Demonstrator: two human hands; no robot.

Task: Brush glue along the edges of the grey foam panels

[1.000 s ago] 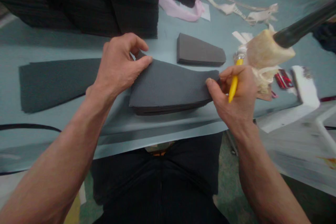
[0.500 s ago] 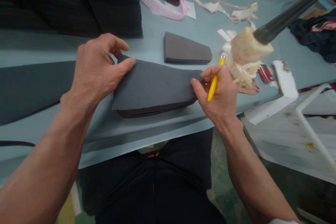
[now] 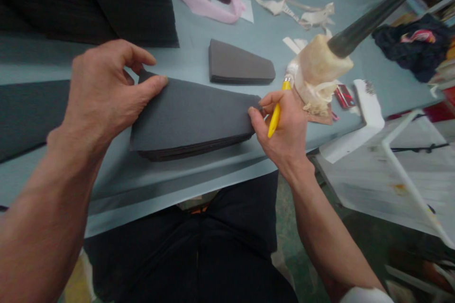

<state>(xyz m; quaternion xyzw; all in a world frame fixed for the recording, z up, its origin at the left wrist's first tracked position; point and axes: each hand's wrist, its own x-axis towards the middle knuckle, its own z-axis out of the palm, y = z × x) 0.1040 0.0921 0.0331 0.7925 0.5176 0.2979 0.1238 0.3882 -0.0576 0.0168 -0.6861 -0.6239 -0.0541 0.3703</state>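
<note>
A stack of dark grey cut fabric pieces lies near the front edge of the pale blue table. My left hand pinches the stack's far left corner, thumb on top. My right hand grips the narrow right end of the stack between thumb and forefinger, and a yellow pen is tucked in the same hand.
A smaller grey stack sits farther back. A long grey piece lies at left, and black fabric is piled behind. A padded block on a dark pole stands right of my hand, with ribbons and pink cloth beyond.
The view has swung right, so everything sits further left in frame. Both hands keep the same hold on the grey stack.
</note>
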